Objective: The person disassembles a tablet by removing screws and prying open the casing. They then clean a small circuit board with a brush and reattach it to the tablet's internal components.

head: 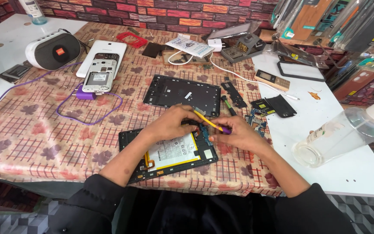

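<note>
I see my right hand (239, 134) gripping the purple end of a yellow brush (208, 122), its long axis slanting up-left toward my left hand (174, 123), curled closed on the opened tablet (167, 154) directly below both on the table (325, 130).

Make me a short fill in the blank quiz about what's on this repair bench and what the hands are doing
1. The right hand and left hand hold a thin brush with a ____ handle.
2. The opened tablet under the hands shows a large white ____ with a yellow edge.
3. The cable looped on the tablecloth is ____ in colour.
4. The clear bottle by the right forearm lies on its ____.

Missing words: yellow; battery; purple; side
</note>
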`<state>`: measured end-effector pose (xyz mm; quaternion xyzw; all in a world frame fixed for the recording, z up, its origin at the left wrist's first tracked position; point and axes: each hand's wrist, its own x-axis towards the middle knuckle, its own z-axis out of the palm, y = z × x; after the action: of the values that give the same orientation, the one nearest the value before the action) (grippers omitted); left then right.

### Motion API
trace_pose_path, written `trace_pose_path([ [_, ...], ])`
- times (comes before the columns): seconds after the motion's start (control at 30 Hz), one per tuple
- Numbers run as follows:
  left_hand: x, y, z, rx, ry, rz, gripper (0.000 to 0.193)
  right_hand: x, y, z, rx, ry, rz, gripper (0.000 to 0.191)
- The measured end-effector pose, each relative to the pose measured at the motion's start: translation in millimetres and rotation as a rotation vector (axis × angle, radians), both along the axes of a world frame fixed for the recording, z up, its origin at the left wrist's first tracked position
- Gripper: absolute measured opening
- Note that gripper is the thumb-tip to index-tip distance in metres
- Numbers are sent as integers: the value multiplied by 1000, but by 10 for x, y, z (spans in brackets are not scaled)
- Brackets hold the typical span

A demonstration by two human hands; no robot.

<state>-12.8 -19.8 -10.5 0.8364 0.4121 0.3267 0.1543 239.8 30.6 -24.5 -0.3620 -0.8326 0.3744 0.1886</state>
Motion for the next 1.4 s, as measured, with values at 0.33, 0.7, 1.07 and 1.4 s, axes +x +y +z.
trace_pose_path([
  [0.33,43,-57,-14,-8,51,59,29,244,-5,186,714,-120,-337,47],
  [0.7,34,-54,-9,53,-4,50,31,71,-189,159,550,-57,189,57],
  [1.07,34,-49,11,14,-28,90,27,76,-193,183,443,-88,255,56],
  [1.4,48,-72,30,-46,-18,131,27,37,-198,170,518,-107,308,66],
])
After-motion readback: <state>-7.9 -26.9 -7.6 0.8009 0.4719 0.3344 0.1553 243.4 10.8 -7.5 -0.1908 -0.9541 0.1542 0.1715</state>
